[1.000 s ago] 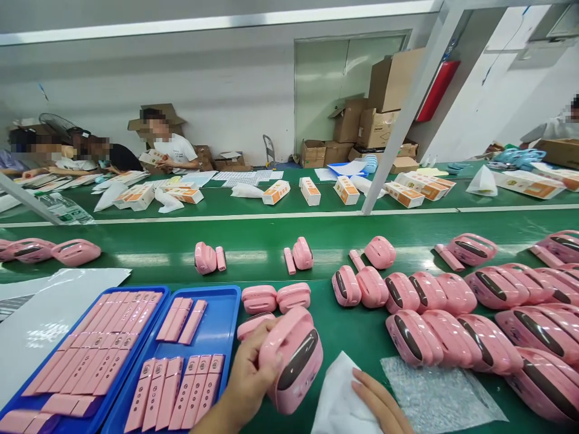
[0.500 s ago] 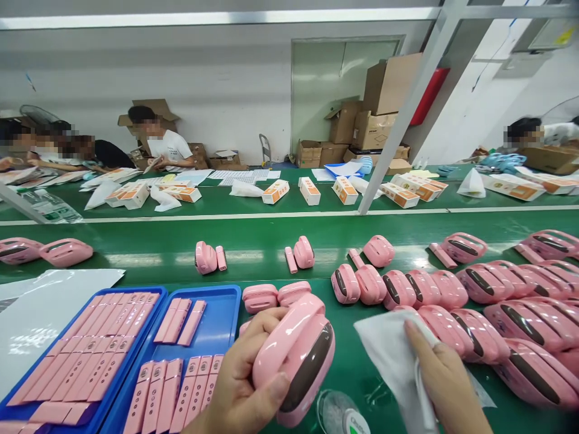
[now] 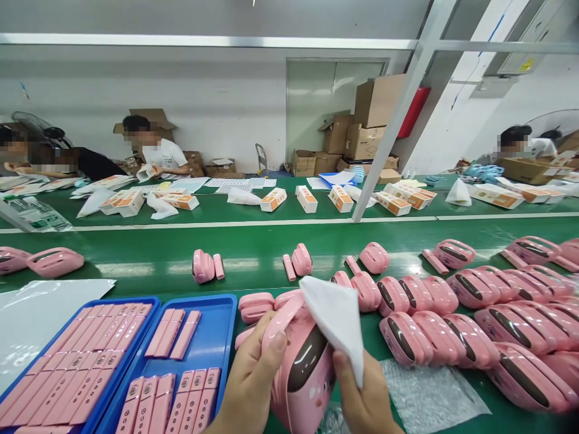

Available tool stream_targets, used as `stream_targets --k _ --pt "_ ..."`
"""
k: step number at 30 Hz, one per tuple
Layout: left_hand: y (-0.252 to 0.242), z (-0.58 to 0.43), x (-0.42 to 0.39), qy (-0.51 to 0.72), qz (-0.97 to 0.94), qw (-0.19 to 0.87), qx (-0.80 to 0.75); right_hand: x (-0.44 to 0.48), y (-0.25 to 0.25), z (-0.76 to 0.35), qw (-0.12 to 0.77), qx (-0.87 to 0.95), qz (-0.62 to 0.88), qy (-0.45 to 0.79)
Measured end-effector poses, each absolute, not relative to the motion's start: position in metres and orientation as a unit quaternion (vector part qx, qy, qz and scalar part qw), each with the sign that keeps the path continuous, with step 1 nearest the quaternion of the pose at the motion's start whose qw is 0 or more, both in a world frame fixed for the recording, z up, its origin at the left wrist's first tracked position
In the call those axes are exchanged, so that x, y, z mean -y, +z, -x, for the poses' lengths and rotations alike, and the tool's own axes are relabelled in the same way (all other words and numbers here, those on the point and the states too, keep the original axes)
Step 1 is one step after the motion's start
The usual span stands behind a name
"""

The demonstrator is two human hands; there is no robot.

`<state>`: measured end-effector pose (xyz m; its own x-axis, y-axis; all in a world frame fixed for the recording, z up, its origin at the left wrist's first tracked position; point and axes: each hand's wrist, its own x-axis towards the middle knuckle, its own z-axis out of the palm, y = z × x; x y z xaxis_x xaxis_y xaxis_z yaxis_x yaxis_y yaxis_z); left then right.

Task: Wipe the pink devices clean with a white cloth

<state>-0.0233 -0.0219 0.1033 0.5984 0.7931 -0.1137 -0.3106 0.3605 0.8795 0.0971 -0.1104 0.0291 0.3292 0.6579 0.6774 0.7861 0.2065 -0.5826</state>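
At the near edge of the green table [image 3: 253, 241], the left hand [image 3: 251, 383] has its fingers [image 3: 277, 342] clenched around a glossy pink case [image 3: 304, 398], which sits just above the belt, while the right hand [image 3: 355, 392] grasps a white cloth [image 3: 335, 316] against it. Beside them are two blue trays [image 3: 226, 337] of slim pink bars [image 3: 172, 334] and, to the right, a bubble-wrap sheet [image 3: 429, 398] – over twenty more cases crowd around it. Beyond, past a far table [image 3: 217, 208] of orange-and-white boxes [image 3: 274, 199], a person in a white T-shirt [image 3: 163, 154] sits near stacked cardboard cartons [image 3: 366, 126] and a door [image 3: 335, 102].
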Motion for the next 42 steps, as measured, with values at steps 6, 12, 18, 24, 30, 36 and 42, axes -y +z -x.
stream_targets --k 6,12,18,24,30,36,42 --pt "0.096 0.025 0.019 0.334 -0.390 0.808 -0.288 0.109 0.035 -0.095 0.491 0.614 0.616 -0.050" --pt "0.095 0.030 0.005 0.308 -0.483 0.786 -0.233 0.109 0.016 -0.073 0.540 0.571 0.616 -0.059" --pt "0.087 0.027 0.003 0.349 -0.784 0.505 -0.094 0.107 0.044 -0.086 0.581 0.465 0.663 0.088" --pt "0.067 0.026 0.003 0.426 -0.880 0.208 0.020 0.094 0.082 -0.108 0.536 0.644 0.535 -0.107" --pt "0.020 0.041 0.005 0.398 -0.885 0.216 -0.111 0.115 0.043 -0.095 0.633 0.323 0.703 0.022" --pt "0.004 0.053 -0.004 0.399 -0.891 0.210 -0.050 0.115 0.040 -0.128 0.681 0.030 0.713 0.164" --pt "0.021 0.058 -0.012 0.422 -0.903 0.060 0.050 0.101 0.063 -0.146 0.608 0.246 0.724 0.213"
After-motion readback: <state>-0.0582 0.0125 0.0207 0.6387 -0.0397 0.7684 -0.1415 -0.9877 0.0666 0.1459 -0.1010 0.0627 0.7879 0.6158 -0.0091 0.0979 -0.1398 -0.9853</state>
